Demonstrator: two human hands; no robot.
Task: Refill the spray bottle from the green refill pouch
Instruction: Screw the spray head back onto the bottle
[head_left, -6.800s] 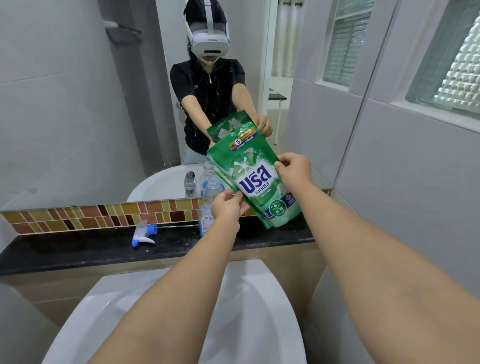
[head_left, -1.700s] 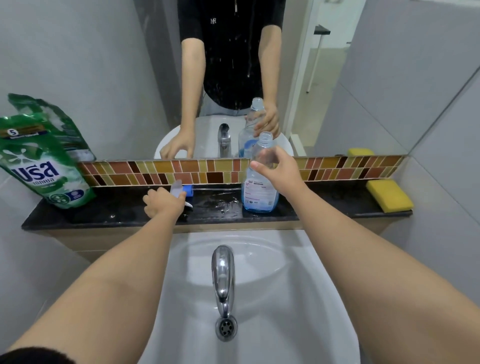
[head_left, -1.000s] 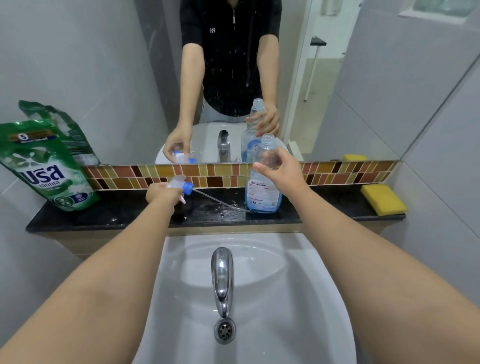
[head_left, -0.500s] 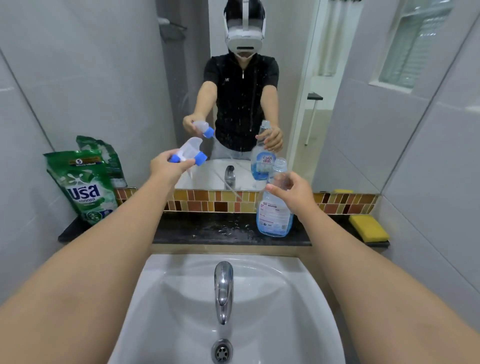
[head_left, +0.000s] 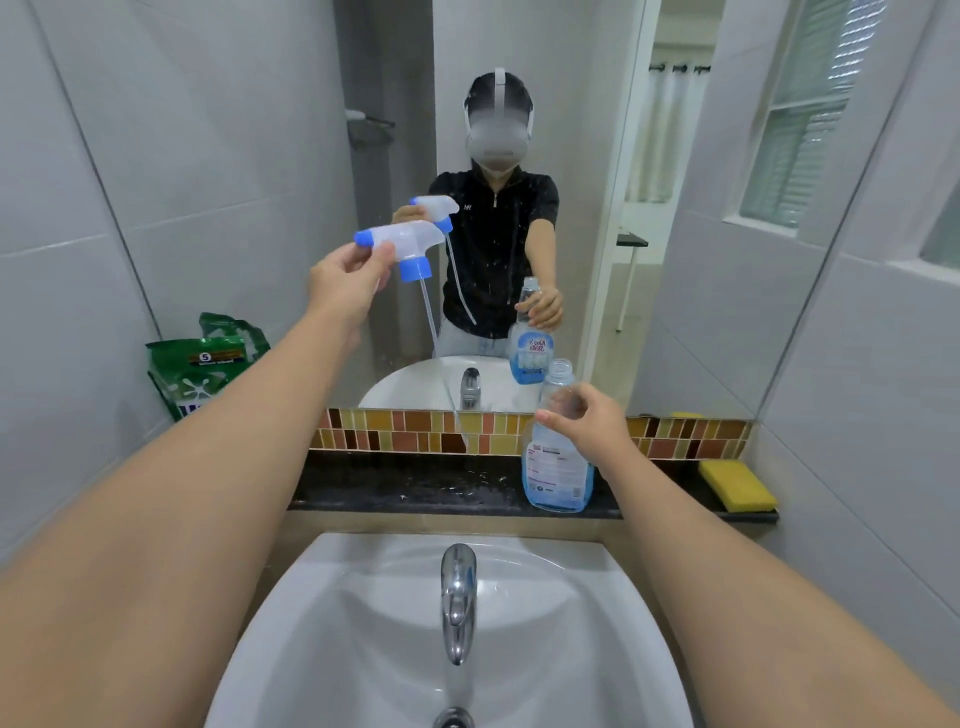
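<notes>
My left hand pinches the sprayer by its body, thumb on the near side, held up high with the dip tube hanging below the grip and trailing toward the ledge. My right hand is wrapped loosely round the neck of the bottle, just under the open mouth; the bottle stands upright on the ledge, down and right of my left grip. It looks mostly full of blue liquid, so I judge pouring is done and the step in hand is refitting the sprayer. The pouch stands well off to the left of my left forearm, partly hidden behind it, leaning at the wall. To do this well: tighten my right hold so the bottle can't tip, bring the tube tip over the mouth first, thread it straight down, then seat the blue collar square before twisting. Risk is the bendy tube missing the mouth and dripping. Sponge lies far right of my right hand, out of play.
</notes>
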